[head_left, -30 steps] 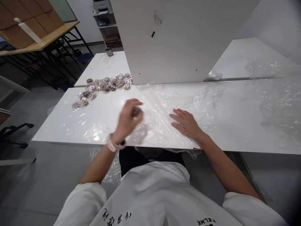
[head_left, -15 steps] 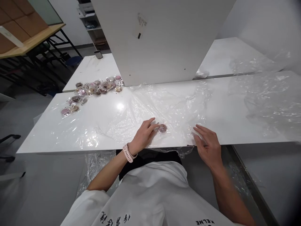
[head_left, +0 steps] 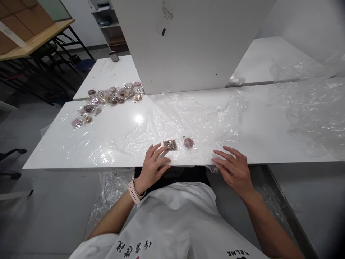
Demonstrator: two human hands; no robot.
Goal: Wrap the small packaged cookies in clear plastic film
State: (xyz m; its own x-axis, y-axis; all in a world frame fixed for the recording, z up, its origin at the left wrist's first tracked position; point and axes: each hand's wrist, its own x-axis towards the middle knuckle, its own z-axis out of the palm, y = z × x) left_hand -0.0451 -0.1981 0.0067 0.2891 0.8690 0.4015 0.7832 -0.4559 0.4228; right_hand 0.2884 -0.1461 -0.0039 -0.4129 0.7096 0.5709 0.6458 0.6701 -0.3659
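Note:
Two small items in clear wrappers lie side by side near the front edge of the white table: a brown rectangular piece [head_left: 170,144] and a round pinkish-brown piece [head_left: 188,143]. My left hand [head_left: 154,164], fingers apart, is just left of the brown piece, its fingertips close to or touching the wrapper. To the right of the round piece, my right hand [head_left: 234,167] hovers over the table edge with its fingers spread and nothing in them. Clear plastic film [head_left: 199,115] covers the tabletop under both pieces.
Several more wrapped pieces [head_left: 118,96] are gathered at the back left. A white upright panel [head_left: 188,46] stands behind the film. More crumpled film [head_left: 318,118] lies at the right, and a metal cup [head_left: 114,56] stands on the far table [head_left: 104,73].
My left hand has drawn back to the left, uncovering the brown rectangular piece beside the round one. My right hand has shifted slightly left.

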